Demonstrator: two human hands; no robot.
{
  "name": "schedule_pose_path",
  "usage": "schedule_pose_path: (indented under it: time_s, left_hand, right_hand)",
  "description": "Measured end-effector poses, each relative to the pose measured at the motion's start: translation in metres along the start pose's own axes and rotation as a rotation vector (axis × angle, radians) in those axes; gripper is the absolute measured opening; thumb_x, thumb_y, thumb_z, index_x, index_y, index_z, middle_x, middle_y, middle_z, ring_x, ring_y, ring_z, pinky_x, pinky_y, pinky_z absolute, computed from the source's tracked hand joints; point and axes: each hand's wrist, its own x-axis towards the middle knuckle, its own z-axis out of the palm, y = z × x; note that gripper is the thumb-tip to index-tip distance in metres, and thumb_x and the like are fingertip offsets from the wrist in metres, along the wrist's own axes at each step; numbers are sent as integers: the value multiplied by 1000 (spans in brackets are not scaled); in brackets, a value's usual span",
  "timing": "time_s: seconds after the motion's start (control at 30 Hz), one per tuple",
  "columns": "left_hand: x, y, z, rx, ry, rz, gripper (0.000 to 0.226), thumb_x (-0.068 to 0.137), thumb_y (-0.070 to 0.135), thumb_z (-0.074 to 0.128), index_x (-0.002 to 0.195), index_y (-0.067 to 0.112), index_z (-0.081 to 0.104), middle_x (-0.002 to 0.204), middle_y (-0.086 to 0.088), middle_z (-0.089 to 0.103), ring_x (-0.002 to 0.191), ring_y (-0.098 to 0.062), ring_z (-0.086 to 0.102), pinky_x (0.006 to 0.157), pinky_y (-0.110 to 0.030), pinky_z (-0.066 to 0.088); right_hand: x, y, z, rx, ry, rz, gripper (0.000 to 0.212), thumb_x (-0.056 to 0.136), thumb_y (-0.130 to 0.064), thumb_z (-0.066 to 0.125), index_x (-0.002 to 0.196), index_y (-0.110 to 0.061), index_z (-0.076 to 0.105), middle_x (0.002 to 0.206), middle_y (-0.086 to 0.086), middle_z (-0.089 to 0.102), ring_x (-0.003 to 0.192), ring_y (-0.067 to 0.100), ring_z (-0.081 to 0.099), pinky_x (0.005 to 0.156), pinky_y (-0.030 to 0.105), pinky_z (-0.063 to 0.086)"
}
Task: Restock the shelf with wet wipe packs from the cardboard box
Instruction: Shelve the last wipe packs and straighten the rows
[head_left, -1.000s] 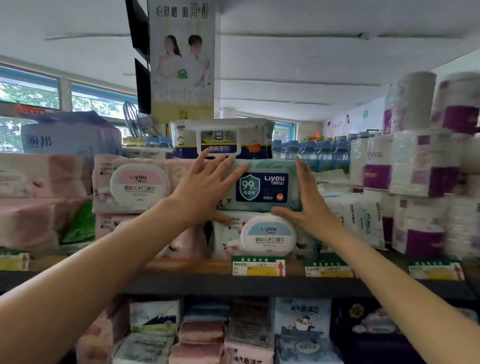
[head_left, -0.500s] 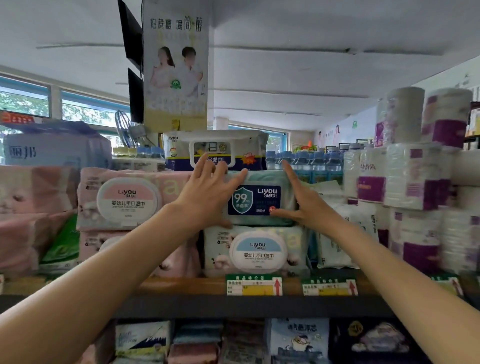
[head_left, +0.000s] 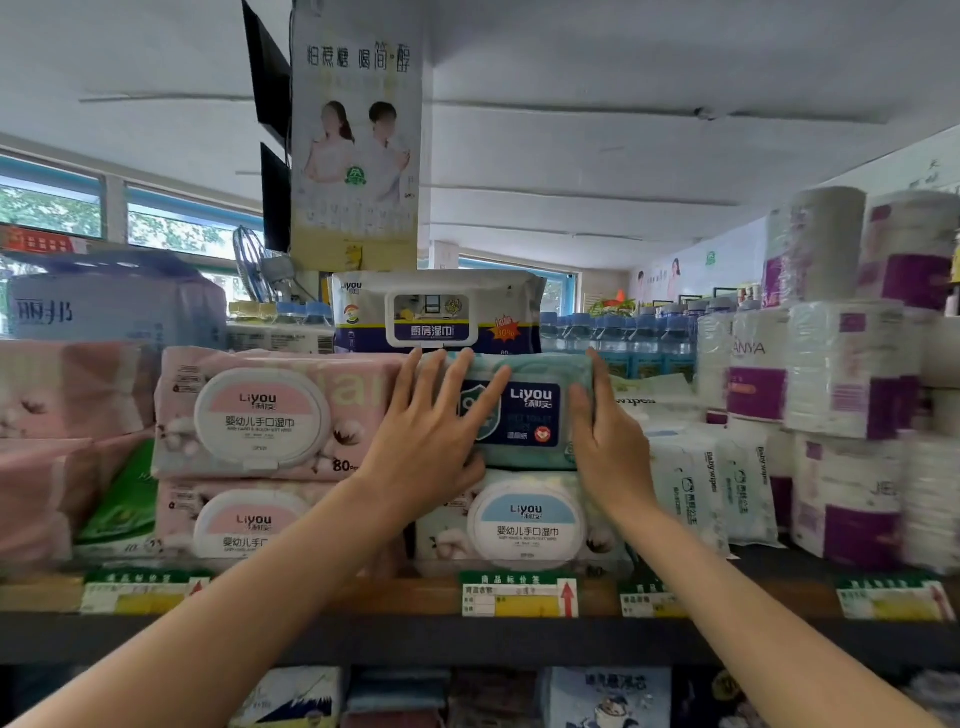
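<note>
Pressing flat, straight fingers of both hands (head_left: 434, 441) (head_left: 605, 447) brace the soft, crinkly teal wipe pack (head_left: 540, 415) from either side.

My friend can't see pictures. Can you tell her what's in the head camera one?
Two hands, left hand and right hand, press flat on a teal wipe pack stacked on a blue-lidded pack on a shop shelf.
</note>
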Motion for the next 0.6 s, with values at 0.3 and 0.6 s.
schedule_pose_path:
  time_s: [0.3,0.6]
  left_hand:
    - [10,1,-4,46,-13,29,91,55,52,73,132,14,44,113,-23,62,100,-41,61,88,-51,49]
    - [-46,19,-7,-151,-20,1,65,67,24,54,131,13,52,136,-18,49,118,-38,53,86,-47,52]
  right_hand:
    - [16,7,-8,-13,-74,-15,62,91,-50,17,148,-26,20,50,-3,41,43,14,42,41,22,34]
    - [-17,14,-68,-118,-407,238,41,99,-36,37,134,-18,48,123,6,59,106,20,57,85,27,40]
